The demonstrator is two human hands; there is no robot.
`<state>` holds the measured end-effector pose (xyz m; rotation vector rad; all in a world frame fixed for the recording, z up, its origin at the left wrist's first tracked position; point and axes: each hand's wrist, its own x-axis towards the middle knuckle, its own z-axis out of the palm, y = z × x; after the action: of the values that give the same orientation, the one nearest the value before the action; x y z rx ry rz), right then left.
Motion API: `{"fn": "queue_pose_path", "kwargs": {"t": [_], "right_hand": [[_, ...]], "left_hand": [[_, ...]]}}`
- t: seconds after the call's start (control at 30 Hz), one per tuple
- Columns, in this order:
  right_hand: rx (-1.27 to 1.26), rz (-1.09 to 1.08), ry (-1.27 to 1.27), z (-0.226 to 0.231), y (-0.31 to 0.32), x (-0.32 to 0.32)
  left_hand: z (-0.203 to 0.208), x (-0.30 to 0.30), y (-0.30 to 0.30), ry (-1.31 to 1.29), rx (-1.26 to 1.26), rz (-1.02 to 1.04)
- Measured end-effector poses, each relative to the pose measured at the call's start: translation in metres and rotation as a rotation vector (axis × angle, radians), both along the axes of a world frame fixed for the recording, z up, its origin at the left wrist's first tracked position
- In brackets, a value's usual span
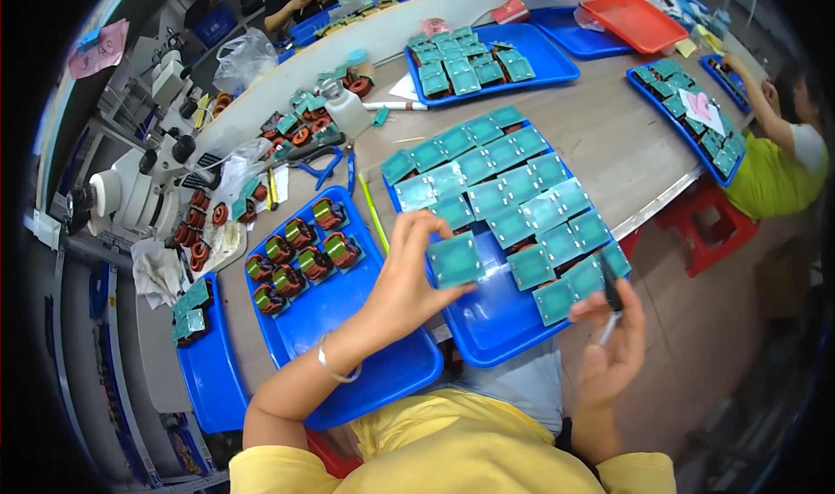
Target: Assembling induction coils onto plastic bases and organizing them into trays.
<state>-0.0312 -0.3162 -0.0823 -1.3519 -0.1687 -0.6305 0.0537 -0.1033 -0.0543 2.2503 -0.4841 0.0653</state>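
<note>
My left hand (400, 277) pinches a square green circuit board (455, 260) by its edges, thumb below and fingers above. It is raised over the bare part of a blue tray (496, 342). Several rows of similar green boards (509, 190) lie in that tray, some with copper-red coils showing beneath. At the tray's right edge my right hand (613, 346) is closed round a slim black-and-silver pen-like tool (612, 307), whose exact kind I cannot make out. The tool is apart from the held board.
On the left, another blue tray (348, 355) carries several boards with coils (300, 255). Blue-handled pliers (323, 168) and a white bottle (346, 111) stand beyond it. Farther back are a filled blue tray (557, 68) and a red tray (635, 20). A co-worker (787, 146) sits at right.
</note>
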Motion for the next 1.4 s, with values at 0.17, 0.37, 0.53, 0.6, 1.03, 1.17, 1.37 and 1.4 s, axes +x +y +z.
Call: {"fn": "queue_pose_path", "kwargs": {"t": [0.17, 0.37, 0.53, 0.6, 1.03, 1.17, 1.37, 1.4], "right_hand": [[-0.239, 0.258, -0.136, 0.019, 0.031, 0.012], [-0.511, 0.297, -0.174, 0.050, 0.069, 0.019], [-0.348, 0.382, -0.141, 0.038, 0.094, 0.018], [-0.190, 0.420, -0.121, 0.036, 0.104, 0.019], [-0.103, 0.413, -0.094, 0.033, 0.139, 0.013], [-0.235, 0.364, -0.080, 0.037, 0.139, 0.015], [-0.521, 0.317, -0.175, 0.051, 0.129, 0.017], [-0.519, 0.314, -0.173, 0.052, 0.128, 0.017]], "left_hand": [[0.029, -0.036, 0.030, 0.803, -1.090, -0.214], [0.048, -0.063, 0.051, 0.946, -1.243, -0.316], [0.046, -0.072, 0.065, 1.056, -1.295, -0.290], [0.040, -0.069, 0.074, 0.981, -1.204, -0.311], [0.043, -0.053, 0.114, 0.219, -0.329, -0.303], [0.041, -0.051, 0.117, 0.179, -0.274, -0.312], [0.041, -0.053, 0.112, 0.152, -0.391, -0.331], [0.040, -0.054, 0.111, 0.167, -0.413, -0.335]]}}
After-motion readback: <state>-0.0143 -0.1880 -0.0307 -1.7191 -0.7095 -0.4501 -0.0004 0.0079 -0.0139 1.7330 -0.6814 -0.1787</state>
